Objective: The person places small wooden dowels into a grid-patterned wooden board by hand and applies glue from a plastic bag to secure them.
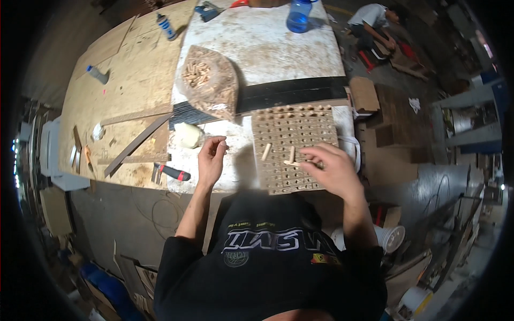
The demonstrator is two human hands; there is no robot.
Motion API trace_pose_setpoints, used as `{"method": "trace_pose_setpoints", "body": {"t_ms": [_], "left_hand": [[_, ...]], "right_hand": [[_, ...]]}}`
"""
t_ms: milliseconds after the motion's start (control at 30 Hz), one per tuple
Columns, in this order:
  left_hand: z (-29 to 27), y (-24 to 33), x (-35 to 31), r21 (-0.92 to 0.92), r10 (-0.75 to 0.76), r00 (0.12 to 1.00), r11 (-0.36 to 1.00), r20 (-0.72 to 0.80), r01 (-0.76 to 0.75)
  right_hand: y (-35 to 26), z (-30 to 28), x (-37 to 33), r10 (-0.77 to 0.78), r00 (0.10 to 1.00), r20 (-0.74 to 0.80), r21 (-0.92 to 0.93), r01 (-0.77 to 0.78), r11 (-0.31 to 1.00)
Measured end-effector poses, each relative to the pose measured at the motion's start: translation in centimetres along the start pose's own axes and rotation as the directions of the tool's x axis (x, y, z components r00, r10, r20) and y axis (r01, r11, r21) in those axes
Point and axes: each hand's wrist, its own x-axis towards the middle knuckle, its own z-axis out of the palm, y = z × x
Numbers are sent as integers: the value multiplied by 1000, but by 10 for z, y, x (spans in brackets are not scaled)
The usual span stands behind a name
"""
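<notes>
- The worktable [267, 56] spans the view, its pale, stained top meeting bare plywood [134, 69] on the left.
- A long black plank [292, 91] lies across it, reaching the right edge.
- The perforated board [276, 134] sits at the near right of the table, in front of the plank, its face covered in rows of round holes; most look dark and hollow, while pale rounded shapes show along the far rows.
- A clear plastic bag [227, 88] rests left of that board, over part of the plank; its mouth gapes, showing a heap of wooden dowels [197, 74], with more visible through the plastic.
- A translucent blue jug [299, 17] stands at the far edge; its contents cannot be made out.
- The right hand [329, 163] is over the board's right side, fingers bent, thumb beside a dowel's end; whether they clamp it, I cannot tell.
- The left hand [212, 158] is above the pale top, between bag and person, fingers curled, thumb near the index finger; whether the tips meet, I cannot tell.
- 2 bottles, 1 blue-labelled [167, 28] and 1 grey with a blue cap [97, 74], are on the plywood; their contents are hidden.
- 3 loose dowels [266, 151] are on the board: 1 toward its left, 2 by the right fingertips.
</notes>
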Motion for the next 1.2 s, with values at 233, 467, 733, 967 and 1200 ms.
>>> {"method": "trace_pose_setpoints", "body": {"t_ms": [233,467,733,967,1200], "left_hand": [[50,120,-17,354,379,781,733,496,-580],[56,115,-19,452,424,758,620,495,-641],[72,119,-18,461,463,742,586,485,-667],[71,118,-19,414,485,746,626,457,-661],[69,115,-16,368,413,834,759,365,-537]], "right_hand": [[2,10,8,-238,971,35,-143,240,960],[11,-38,2,-35,998,42,-11,36,999],[61,-44,46,174,899,-402,227,-86,970],[51,-59,56,-61,963,-263,-93,37,995],[45,-65,54,-179,964,-196,-417,83,905]]}}
